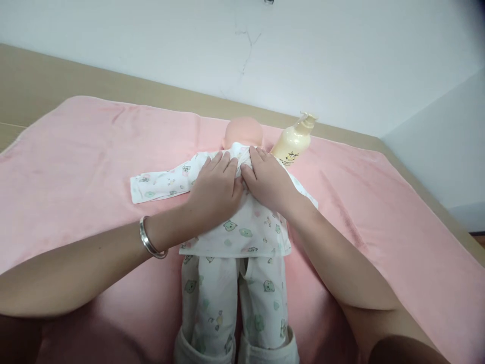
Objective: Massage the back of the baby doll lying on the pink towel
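Observation:
A baby doll (243, 132) lies on a pink blanket, its bald head pointing away from me and no face showing. It wears a white printed top (242, 237) and matching printed trousers (217, 298). Flat on the upper part of the top rests my left hand (217, 189), fingers stretched out, a silver bangle on its wrist. My right hand (269, 177) lies beside it on the same cloth, also with straight fingers. The two hands nearly meet at the thumbs. One sleeve (161, 186) spreads out to the left; the other is partly hidden behind my right arm.
A cream-yellow pump bottle (293, 141) stands tilted just right of the doll's head. The pink blanket (94, 151) covers most of the wooden surface (38, 68), which meets a white wall (170, 45) at the back.

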Tool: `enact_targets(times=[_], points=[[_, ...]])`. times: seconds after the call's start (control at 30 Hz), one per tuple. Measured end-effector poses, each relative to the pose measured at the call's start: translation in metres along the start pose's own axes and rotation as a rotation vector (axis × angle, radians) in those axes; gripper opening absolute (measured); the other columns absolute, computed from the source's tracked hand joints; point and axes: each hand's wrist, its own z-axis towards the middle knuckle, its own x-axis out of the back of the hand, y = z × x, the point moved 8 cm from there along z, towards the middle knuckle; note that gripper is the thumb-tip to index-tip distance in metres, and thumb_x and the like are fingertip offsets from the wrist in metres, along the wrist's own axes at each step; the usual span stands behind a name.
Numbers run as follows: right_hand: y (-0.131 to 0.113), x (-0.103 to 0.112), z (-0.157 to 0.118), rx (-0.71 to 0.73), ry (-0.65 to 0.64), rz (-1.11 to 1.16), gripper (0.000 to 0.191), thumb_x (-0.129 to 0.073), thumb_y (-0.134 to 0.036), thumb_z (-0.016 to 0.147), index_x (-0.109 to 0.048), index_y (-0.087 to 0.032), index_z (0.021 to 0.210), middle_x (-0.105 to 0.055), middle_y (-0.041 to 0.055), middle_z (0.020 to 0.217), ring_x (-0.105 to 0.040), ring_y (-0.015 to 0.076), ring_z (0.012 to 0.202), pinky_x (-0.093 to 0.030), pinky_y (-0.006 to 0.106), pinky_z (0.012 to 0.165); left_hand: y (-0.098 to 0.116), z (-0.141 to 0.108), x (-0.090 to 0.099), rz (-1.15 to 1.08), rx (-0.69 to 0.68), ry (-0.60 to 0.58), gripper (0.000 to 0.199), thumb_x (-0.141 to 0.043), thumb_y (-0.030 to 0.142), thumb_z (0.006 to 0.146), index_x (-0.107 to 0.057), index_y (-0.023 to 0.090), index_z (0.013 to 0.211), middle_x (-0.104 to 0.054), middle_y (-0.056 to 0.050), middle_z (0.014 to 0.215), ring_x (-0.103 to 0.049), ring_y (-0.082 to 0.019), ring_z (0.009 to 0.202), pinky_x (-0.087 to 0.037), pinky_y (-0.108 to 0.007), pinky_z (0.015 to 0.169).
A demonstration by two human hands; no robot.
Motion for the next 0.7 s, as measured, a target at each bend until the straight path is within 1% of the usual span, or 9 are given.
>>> enact_targets(times=[0.07, 0.17, 0.27, 0.33, 0.43, 0.5, 0.53, 0.63, 0.7], points=[[-0.003, -0.002, -0.004, 0.014, -0.018, -0.02, 0.061, -0.027, -0.031, 0.101, -0.036, 0.006, 0.148, -0.047, 0.0263, 0.15, -0.042, 0.0342, 0.144, -0.036, 0.052, 0.118, -0.005, 0.005, 0.001, -0.037, -0.012, 0.004, 0.036, -0.036, 0.023, 0.094, -0.062, 0.014, 0.117, -0.063, -0.015, 0.131, -0.052, -0.032, 0.133, -0.042, -0.053, 0.116], [-0.012, 0.005, -0.016, 0.02, 0.025, -0.06, 0.059, -0.027, -0.03, 0.1, -0.04, 0.006, 0.146, -0.052, 0.027, 0.144, -0.046, 0.0358, 0.14, -0.038, 0.054, 0.116, -0.018, 0.016, -0.005, -0.08, -0.028, -0.039, 0.035, -0.035, 0.024, 0.094, -0.064, 0.016, 0.113, -0.067, -0.012, 0.124, -0.057, -0.03, 0.126, -0.044, -0.053, 0.114], [-0.015, 0.01, -0.02, 0.015, 0.065, -0.041, 0.056, -0.031, -0.03, 0.099, -0.048, 0.002, 0.141, -0.056, 0.0257, 0.142, -0.049, 0.0361, 0.138, -0.042, 0.054, 0.113, -0.022, 0.019, -0.009, -0.06, -0.045, -0.024, 0.043, -0.031, 0.027, 0.096, -0.059, 0.01, 0.123, -0.059, -0.017, 0.137, -0.049, -0.033, 0.136, -0.038, -0.056, 0.118], [-0.01, 0.007, -0.013, -0.004, 0.033, 0.013, 0.055, -0.033, -0.029, 0.098, -0.048, 0.0, 0.141, -0.054, 0.0243, 0.144, -0.048, 0.035, 0.139, -0.042, 0.052, 0.114, -0.017, 0.014, -0.009, -0.038, -0.051, 0.006, 0.047, -0.03, 0.027, 0.096, -0.056, 0.004, 0.128, -0.052, -0.021, 0.145, -0.042, -0.035, 0.142, -0.035, -0.057, 0.12], [0.0, 0.001, -0.001, -0.024, -0.016, 0.103, 0.056, -0.033, -0.031, 0.098, -0.045, -0.002, 0.145, -0.048, 0.0208, 0.151, -0.041, 0.033, 0.145, -0.038, 0.051, 0.118, -0.006, 0.005, -0.007, -0.033, -0.056, 0.02, 0.049, -0.031, 0.024, 0.096, -0.053, 0.001, 0.133, -0.051, -0.023, 0.146, -0.042, -0.034, 0.143, -0.034, -0.054, 0.122], [0.001, 0.001, 0.002, -0.017, -0.011, 0.123, 0.057, -0.032, -0.032, 0.099, -0.043, -0.003, 0.146, -0.046, 0.0201, 0.152, -0.039, 0.0328, 0.146, -0.036, 0.052, 0.119, -0.003, 0.004, -0.004, -0.061, -0.059, 0.008, 0.047, -0.032, 0.022, 0.095, -0.055, 0.003, 0.131, -0.053, -0.021, 0.145, -0.044, -0.031, 0.142, -0.034, -0.05, 0.123], [-0.001, 0.001, 0.001, -0.01, -0.004, 0.113, 0.056, -0.03, -0.032, 0.099, -0.044, -0.002, 0.145, -0.048, 0.021, 0.151, -0.041, 0.0333, 0.145, -0.037, 0.052, 0.118, -0.005, 0.006, -0.003, -0.084, -0.052, -0.001, 0.045, -0.032, 0.021, 0.095, -0.058, 0.005, 0.128, -0.056, -0.018, 0.143, -0.046, -0.029, 0.141, -0.036, -0.048, 0.122], [-0.011, 0.006, -0.009, 0.018, 0.025, 0.03, 0.056, -0.028, -0.029, 0.1, -0.047, 0.002, 0.142, -0.054, 0.0249, 0.144, -0.049, 0.0356, 0.138, -0.039, 0.053, 0.116, -0.018, 0.015, -0.003, -0.145, 0.004, -0.019, 0.04, -0.033, 0.023, 0.094, -0.064, 0.014, 0.118, -0.064, -0.012, 0.134, -0.054, -0.027, 0.133, -0.043, -0.046, 0.118], [-0.015, 0.008, -0.015, 0.019, 0.048, -0.008, 0.056, -0.03, -0.029, 0.099, -0.048, 0.003, 0.141, -0.056, 0.0254, 0.141, -0.05, 0.0366, 0.137, -0.04, 0.053, 0.115, -0.026, 0.02, -0.005, -0.151, 0.027, -0.001, 0.041, -0.032, 0.026, 0.095, -0.063, 0.014, 0.12, -0.064, -0.012, 0.134, -0.055, -0.027, 0.132, -0.044, -0.047, 0.116]])
